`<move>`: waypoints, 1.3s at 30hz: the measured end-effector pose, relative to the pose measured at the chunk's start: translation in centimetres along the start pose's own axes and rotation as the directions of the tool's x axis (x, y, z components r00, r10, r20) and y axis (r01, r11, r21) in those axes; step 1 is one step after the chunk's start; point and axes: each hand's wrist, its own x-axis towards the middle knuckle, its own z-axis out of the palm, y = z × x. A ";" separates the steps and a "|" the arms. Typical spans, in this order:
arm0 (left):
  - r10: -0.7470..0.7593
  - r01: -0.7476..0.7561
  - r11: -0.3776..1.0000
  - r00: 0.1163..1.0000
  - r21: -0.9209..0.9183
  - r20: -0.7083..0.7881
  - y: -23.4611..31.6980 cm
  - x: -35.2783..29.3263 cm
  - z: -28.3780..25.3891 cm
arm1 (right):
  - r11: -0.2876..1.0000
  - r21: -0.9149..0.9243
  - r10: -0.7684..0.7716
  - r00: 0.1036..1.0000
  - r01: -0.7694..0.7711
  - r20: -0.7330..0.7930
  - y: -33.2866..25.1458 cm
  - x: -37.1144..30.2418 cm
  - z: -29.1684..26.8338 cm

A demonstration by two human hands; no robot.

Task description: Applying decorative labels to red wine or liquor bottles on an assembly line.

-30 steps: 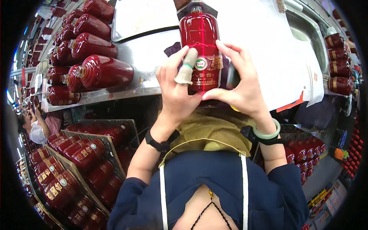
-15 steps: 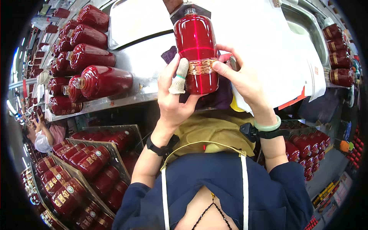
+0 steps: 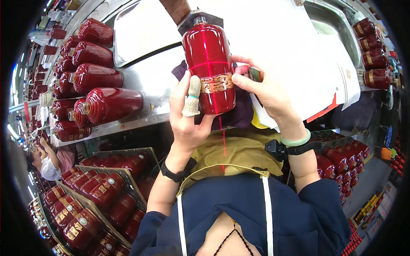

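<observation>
A dark red glass bottle (image 3: 207, 51) lies on its side on a dark purple cloth (image 3: 244, 112), its clear neck pointing away from me. An ornate gold band (image 3: 217, 84) wraps its lower part. Red crossed light lines fall on the glass. My left hand (image 3: 184, 113) grips the bottle from the left near its base, a knitted cover on one finger. From the right, my right hand (image 3: 267, 87) has its thumb against the band's edge and its fingers bent beside the bottle. A small dark thing by those fingers cannot be made out.
Several red bottles (image 3: 113, 104) lie on the metal table (image 3: 151, 100) at left. White sheets (image 3: 294, 47) cover the right side, near a metal basin (image 3: 331, 25). Crates of bottles (image 3: 141, 179) stand below left; more bottles (image 3: 335, 158) are below right. Another person (image 3: 47, 162) is far left.
The whole view has shifted, so most things appear lower and farther left. A red light line now also falls on the apron. Both hands remain at the bottle.
</observation>
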 end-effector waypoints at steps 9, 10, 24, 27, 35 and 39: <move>-0.030 0.020 0.994 0.995 0.110 0.094 2.0 1.0 -0.8 | 1.000 -0.030 -0.002 1.000 0.001 -0.026 -0.3 -0.1 0.4; -0.029 0.010 0.990 0.990 0.137 0.141 2.4 1.3 -1.0 | 1.000 -0.029 0.000 1.000 0.000 -0.023 -0.6 -0.2 0.5; -0.098 0.074 0.977 0.989 0.197 0.114 4.3 1.4 0.1 | 0.999 -0.030 -0.042 0.994 0.039 -0.104 0.2 -0.3 1.4; -0.141 0.138 0.987 0.989 0.082 0.040 3.3 0.8 0.2 | 0.993 -0.101 -0.064 0.992 0.053 -0.107 0.2 -0.3 1.8; -0.157 0.157 0.987 0.988 -0.045 0.005 2.5 0.6 0.2 | 0.988 -0.146 -0.064 0.986 0.041 -0.151 0.1 0.0 2.2; -0.137 0.137 0.991 0.991 0.008 0.002 2.3 0.5 0.2 | 0.984 -0.168 -0.091 0.984 0.064 -0.154 0.4 0.2 2.2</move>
